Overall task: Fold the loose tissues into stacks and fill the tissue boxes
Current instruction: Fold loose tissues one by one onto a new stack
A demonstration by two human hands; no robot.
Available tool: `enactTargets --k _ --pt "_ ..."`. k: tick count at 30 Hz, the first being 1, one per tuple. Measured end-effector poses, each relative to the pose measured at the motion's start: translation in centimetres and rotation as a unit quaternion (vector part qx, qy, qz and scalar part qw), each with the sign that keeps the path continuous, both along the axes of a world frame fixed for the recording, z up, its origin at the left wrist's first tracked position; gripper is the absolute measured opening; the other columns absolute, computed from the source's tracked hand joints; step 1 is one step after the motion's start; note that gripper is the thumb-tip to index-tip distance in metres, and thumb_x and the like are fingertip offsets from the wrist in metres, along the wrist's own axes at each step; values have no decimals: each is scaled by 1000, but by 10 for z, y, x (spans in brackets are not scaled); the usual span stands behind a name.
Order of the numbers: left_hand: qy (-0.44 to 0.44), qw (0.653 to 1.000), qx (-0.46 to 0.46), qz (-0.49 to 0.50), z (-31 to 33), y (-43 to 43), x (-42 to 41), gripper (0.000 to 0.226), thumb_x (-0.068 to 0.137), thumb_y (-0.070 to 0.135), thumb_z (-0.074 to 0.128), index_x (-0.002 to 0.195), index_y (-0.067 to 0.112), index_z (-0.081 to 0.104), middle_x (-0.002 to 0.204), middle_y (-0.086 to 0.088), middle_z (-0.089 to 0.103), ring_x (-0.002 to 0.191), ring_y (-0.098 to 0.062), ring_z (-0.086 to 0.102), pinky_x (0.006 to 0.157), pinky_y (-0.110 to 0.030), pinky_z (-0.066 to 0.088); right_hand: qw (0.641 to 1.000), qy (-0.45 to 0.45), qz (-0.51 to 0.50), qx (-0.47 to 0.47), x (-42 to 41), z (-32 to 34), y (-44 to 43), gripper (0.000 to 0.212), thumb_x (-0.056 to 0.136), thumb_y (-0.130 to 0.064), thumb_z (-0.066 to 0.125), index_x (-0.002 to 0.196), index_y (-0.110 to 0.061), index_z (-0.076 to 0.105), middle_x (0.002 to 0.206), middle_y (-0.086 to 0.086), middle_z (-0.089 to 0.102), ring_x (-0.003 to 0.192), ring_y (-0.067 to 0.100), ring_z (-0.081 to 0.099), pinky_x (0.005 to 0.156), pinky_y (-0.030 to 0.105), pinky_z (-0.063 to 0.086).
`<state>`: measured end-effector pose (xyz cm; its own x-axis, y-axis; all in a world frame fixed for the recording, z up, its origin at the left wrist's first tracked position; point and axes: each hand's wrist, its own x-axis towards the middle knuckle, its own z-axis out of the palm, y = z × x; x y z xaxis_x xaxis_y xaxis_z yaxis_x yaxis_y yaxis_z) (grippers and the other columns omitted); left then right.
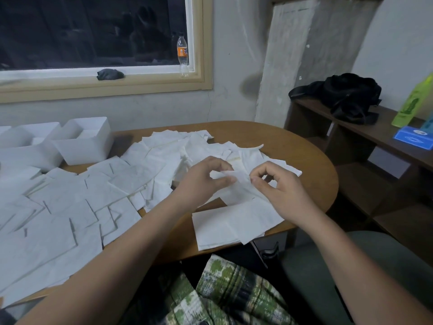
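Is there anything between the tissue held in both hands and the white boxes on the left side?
Nothing tall. The left hand and right hand pinch the tissue; between it and the nearest white box only loose tissues lie flat on the table, probably low enough to pass over.

Dim indoor light. Grey plaster wall, stained and scuffed. Window upper left, tan wooden frame, dark outside. On sill: plastic bottle with orange label, dark crumpled cloth. Oval brown table. Right: dark wooden shelf unit carrying black bag, green bottle, blue box.
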<state>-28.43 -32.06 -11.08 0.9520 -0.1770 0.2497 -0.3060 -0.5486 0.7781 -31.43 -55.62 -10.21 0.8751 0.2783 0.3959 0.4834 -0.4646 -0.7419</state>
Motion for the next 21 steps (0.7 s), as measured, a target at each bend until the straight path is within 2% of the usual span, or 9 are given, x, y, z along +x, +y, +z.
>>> enactTargets --k 4,6,8,11,13,15,17,19,21 --pt "17 999 -26 -10 7 0 -3 10 97 38 79 95 28 78 103 21 76 103 7 66 89 -19 47 1000 22 -19 10 -1 -1 0 16 105 -19 63 91 -26 67 98 -11 71 97 12 64 88 29 50" --pt "13 999 -33 -8 12 3 -5 10 98 38 78 95 28 77 103 20 77 102 3 68 91 -26 52 999 26 -18 19 -2 0 0 12 107 -26 61 95 -23 66 102 -10 71 100 13 64 89 34 52" --pt "11 998 -57 -14 19 7 -8 11 99 36 76 95 26 76 103 15 78 99 -3 70 94 -34 56 999 27 -3 31 -5 1 -2 15 109 -33 59 104 -21 68 109 -10 71 108 13 65 92 33 52" --pt "8 996 -89 -11 31 8 -16 10 98 34 78 95 25 76 99 10 78 92 -10 72 88 -36 58 997 50 30 54 -11 0 -6 36 103 -53 57 126 -27 66 124 -15 70 124 10 62 96 25 48" --pt "-3 996 -92 -1 40 6 -22 10 97 35 79 94 26 77 95 7 77 86 -11 70 80 -35 57 996 58 43 59 -15 0 -6 52 95 -62 60 137 -31 61 132 -15 68 130 11 61 99 26 47" --pt "-17 996 -86 -7 47 4 -27 10 96 37 79 93 27 78 90 1 74 76 -10 64 70 -28 51 994 56 40 84 -19 3 -4 52 93 -58 69 137 -33 59 135 -13 68 128 14 63 99 34 51" --pt "-17 996 -90 -23 53 0 -31 12 96 37 80 91 27 78 80 0 67 69 -5 55 63 -19 44 992 36 16 120 -20 7 -2 38 96 -42 78 127 -26 64 125 -7 72 117 18 69 94 45 56" --pt "-17 996 -86 -34 56 -5 -34 14 95 40 81 91 28 78 72 9 60 65 -3 52 61 -16 40 990 20 -17 136 -21 12 -1 18 98 -25 78 111 -16 69 108 2 76 102 27 72 88 58 58" --pt "-14 996 -74 -41 57 -11 -37 14 95 44 80 95 30 78 75 15 66 69 -3 58 64 -17 45 989 21 -46 140 -20 16 -3 10 100 -20 74 100 -11 70 97 7 76 93 32 73 81 60 59"
